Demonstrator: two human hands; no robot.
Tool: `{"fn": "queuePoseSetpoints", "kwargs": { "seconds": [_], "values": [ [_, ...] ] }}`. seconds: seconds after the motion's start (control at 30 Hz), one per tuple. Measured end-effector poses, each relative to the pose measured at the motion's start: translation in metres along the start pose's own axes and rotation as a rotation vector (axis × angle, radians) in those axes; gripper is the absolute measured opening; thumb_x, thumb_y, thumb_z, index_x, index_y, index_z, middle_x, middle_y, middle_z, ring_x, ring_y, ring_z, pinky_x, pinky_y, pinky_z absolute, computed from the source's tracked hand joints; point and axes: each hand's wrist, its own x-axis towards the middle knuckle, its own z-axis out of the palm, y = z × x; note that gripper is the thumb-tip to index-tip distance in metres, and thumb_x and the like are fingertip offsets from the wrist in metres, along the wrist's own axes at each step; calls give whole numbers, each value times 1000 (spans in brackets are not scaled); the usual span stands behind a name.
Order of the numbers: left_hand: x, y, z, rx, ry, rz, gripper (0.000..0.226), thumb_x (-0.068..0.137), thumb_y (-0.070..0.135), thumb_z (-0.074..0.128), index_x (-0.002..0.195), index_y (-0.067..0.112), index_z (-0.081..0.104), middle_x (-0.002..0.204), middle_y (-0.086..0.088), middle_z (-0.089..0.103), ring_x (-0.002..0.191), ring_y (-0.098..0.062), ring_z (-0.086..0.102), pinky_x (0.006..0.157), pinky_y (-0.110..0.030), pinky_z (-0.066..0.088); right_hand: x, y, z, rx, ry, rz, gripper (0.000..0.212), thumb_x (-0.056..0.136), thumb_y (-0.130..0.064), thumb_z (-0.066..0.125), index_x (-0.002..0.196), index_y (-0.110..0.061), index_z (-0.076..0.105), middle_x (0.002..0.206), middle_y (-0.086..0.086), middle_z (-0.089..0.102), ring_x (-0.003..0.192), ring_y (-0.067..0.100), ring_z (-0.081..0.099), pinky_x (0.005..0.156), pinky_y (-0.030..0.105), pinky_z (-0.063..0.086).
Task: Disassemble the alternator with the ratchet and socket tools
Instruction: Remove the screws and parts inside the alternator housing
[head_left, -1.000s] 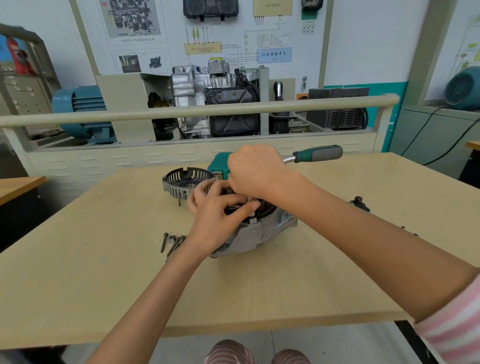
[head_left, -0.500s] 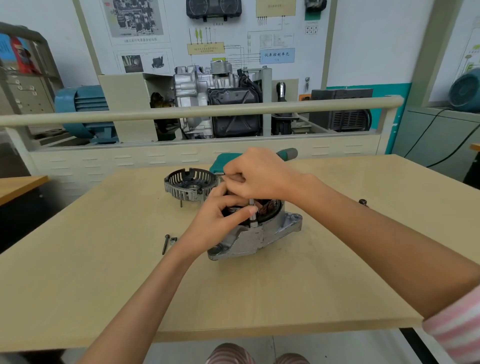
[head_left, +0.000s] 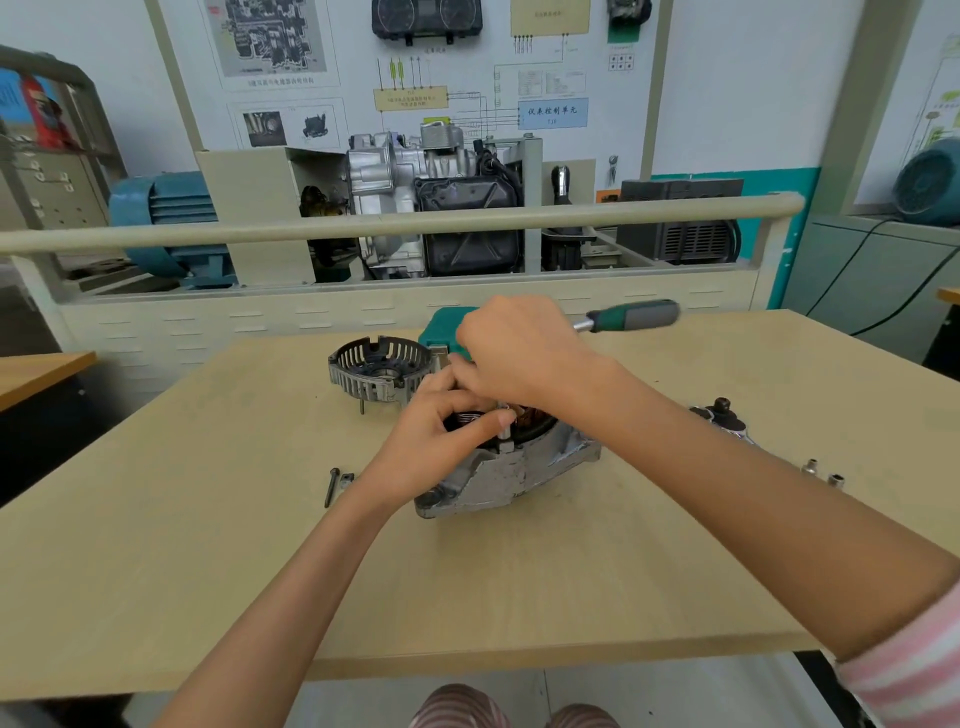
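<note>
Alternator (head_left: 511, 475) sitting mid tabletop (head_left: 208, 545); left hand (head_left: 441, 431) fingers pinching socket (head_left: 505, 423), right hand (head_left: 519, 353) gripping ratchet (head_left: 631, 315) head. Risk: socket tilting, slipping off bolt w/ housing shifting.

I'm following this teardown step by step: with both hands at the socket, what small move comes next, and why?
Probably another short swing of the ratchet. The right hand grips its head, the left hand steadies the socket upright on a fastener in the alternator housing, so that bolt seems not yet out.
</note>
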Motion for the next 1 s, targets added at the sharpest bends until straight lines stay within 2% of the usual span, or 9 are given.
{"fn": "queuePoseSetpoints", "kwargs": {
  "seconds": [0.13,0.23,0.33,0.47,0.57,0.7,0.83,0.93,1.0],
  "values": [
    [0,0,-4,-8,-77,7,17,88,26,60,98,22,73,117,1,60,122,-12,43,105,-31,33,0,8,-3,183,-7,-188,46,92,-34,47,52,-21,28,48,-7,33,45,7,30,47,29,27],
    [-2,0,-6,-74,-87,9,27,82,34,59,97,18,74,115,-7,65,120,-24,50,105,-45,38,0,5,-3,224,-9,-187,46,91,-34,47,52,-21,27,47,-6,34,45,6,30,50,29,30],
    [-2,-1,-4,-107,-37,18,28,76,34,63,92,15,75,108,-13,66,114,-27,53,101,-49,40,-1,1,-4,163,-4,-124,45,92,-37,43,52,-22,29,50,-7,35,45,6,30,45,27,23],
    [-1,-2,4,-88,55,42,13,78,17,70,89,23,73,98,-3,64,108,-28,49,100,-40,37,0,-13,2,-16,50,167,35,94,-29,41,62,-16,39,54,-2,31,50,15,37,43,24,18],
    [-1,-2,5,-59,76,35,25,83,5,67,85,29,72,93,10,59,107,-24,45,95,-29,34,3,-21,4,-77,34,245,25,93,-20,45,69,-19,42,55,-1,30,57,18,40,43,23,18],
    [-2,2,-2,-71,-15,-20,16,87,18,63,85,29,73,104,8,61,110,-12,44,98,-28,33,2,-8,2,4,42,63,35,92,-27,44,60,-16,35,54,-3,30,56,19,41,44,25,19],
    [-1,3,-5,-29,-66,-5,14,87,23,62,95,24,73,118,0,59,122,-14,43,108,-34,33,-3,5,-4,231,10,-164,46,93,-32,46,52,-22,26,47,-7,32,45,6,31,46,29,22],
    [-2,1,-5,-92,-58,20,27,80,28,64,90,6,75,108,-13,65,116,-25,51,104,-47,38,-5,4,-6,238,11,-167,47,93,-34,47,52,-22,27,46,-7,32,44,5,30,46,25,24],
    [-2,2,-3,-83,-7,48,19,80,22,67,81,5,76,100,-10,65,111,-26,50,103,-48,37,-4,-2,-5,161,9,-92,43,94,-34,43,55,-19,32,51,-7,33,47,10,34,45,27,21]
  ]
}}
